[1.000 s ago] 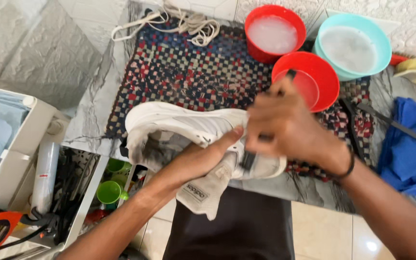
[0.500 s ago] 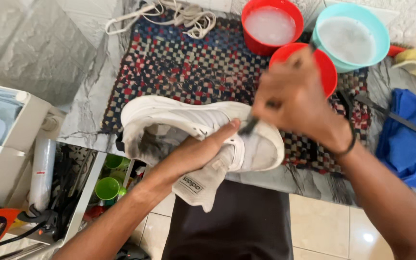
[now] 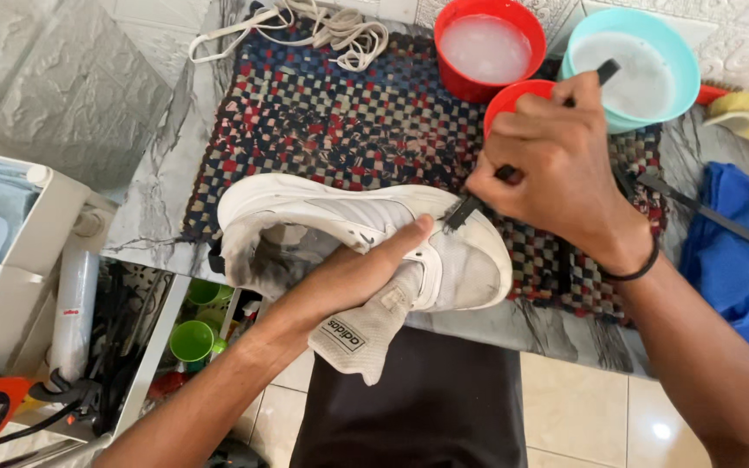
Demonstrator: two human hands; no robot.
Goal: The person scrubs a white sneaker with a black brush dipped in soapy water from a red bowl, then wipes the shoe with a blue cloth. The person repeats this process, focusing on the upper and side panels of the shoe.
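Under my right hand (image 3: 556, 165), I'm pinching a small brush (image 3: 470, 206), scrubbing the white sneaker (image 3: 340, 217) my left hand (image 3: 348, 277) is gripping; probably needs a re-dip next.

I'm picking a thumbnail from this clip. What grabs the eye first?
The white sneaker at centre, steadied by the left hand while the right hand presses a small dark brush onto its toe. Behind lie a checkered woven mat and bright bowls of cloudy water: red, turquoise.

Matt white shoe (image 3: 340, 227) – leather perhaps, woven mat (image 3: 348, 121)
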